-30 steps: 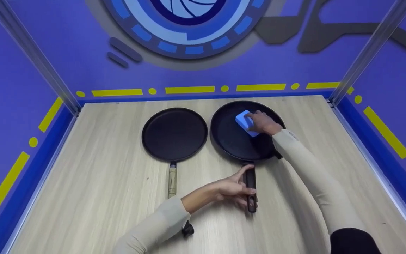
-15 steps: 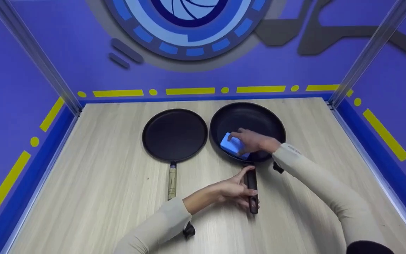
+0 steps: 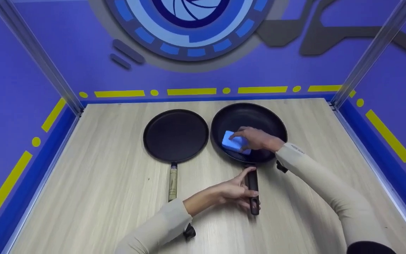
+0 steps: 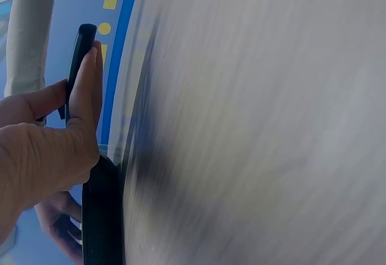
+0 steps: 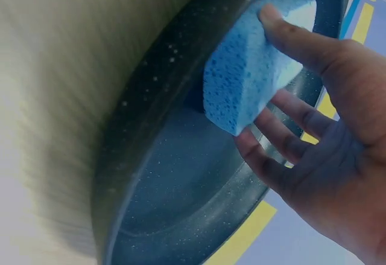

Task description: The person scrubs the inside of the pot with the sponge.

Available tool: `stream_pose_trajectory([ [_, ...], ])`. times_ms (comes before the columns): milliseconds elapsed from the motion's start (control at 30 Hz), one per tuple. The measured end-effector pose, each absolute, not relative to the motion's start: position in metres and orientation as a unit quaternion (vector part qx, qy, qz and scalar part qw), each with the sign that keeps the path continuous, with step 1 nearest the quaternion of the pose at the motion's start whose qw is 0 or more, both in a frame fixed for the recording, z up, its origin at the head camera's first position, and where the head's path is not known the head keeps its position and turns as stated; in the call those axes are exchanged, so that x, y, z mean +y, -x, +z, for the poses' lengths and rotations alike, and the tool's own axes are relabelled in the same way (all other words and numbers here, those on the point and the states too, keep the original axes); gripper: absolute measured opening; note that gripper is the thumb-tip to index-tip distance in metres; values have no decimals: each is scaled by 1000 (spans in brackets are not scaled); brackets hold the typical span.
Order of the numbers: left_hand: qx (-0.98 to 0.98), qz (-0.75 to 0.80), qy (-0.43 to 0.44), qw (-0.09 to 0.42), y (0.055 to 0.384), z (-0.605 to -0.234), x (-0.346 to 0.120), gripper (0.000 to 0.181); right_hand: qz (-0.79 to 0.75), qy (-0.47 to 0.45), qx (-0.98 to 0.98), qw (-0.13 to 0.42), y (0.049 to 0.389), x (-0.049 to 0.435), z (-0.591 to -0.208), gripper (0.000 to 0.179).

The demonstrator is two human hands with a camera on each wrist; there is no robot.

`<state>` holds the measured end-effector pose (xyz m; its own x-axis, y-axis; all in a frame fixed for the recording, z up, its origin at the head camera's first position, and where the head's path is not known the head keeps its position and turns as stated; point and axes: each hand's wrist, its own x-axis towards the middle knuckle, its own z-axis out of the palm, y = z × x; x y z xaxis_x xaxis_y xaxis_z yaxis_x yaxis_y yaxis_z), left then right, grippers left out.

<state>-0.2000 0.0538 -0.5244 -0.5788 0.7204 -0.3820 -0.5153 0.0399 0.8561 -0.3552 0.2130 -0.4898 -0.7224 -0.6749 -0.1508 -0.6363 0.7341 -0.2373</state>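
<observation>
A black frying pan (image 3: 256, 118) lies on the wooden table, its handle (image 3: 253, 187) toward the person. My left hand (image 3: 233, 190) grips that handle, with thumb and fingers on its two sides in the left wrist view. Inside the pan, my right hand (image 3: 257, 138) holds a blue sponge (image 3: 233, 141) near the front left of the wall. From the right wrist view, the sponge (image 5: 244, 66) is thick and porous, pinched between the thumb and the fingers (image 5: 271, 135). Its lower side is partly hidden.
Left of the frying pan lies a flat black griddle pan (image 3: 176, 135) with a wood-look handle (image 3: 173, 181), partly hidden by the left sleeve. Blue panels (image 3: 203, 79) with yellow marks wall the table (image 3: 100, 158) at the back and sides.
My right hand has moved the sponge from the upper middle of the frying pan toward its front left, then hardly shifted. My left hand has stayed on the handle.
</observation>
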Motion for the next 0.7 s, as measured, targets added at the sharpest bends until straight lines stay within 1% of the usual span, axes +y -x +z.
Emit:
stream_pose_trajectory([
  [133, 562, 692, -93, 444, 199, -522, 54, 81, -77, 320, 940, 91, 372, 209, -489, 56],
  [267, 571, 686, -95, 441, 196, -522, 57, 81, -71, 264, 957, 101, 388, 214, -488, 57],
  [400, 581, 677, -101, 440, 195, -522, 58, 81, -77, 208, 968, 114, 398, 235, -486, 58],
  [500, 578, 679, -98, 440, 196, -522, 56, 82, -83, 175, 975, 110, 400, 256, -486, 58],
  [600, 574, 686, -95, 437, 196, -522, 54, 83, -79, 165, 978, 105, 399, 270, -488, 58],
  [700, 572, 689, -95, 435, 197, -524, 51, 83, -76, 178, 976, 103, 396, 272, -491, 59],
])
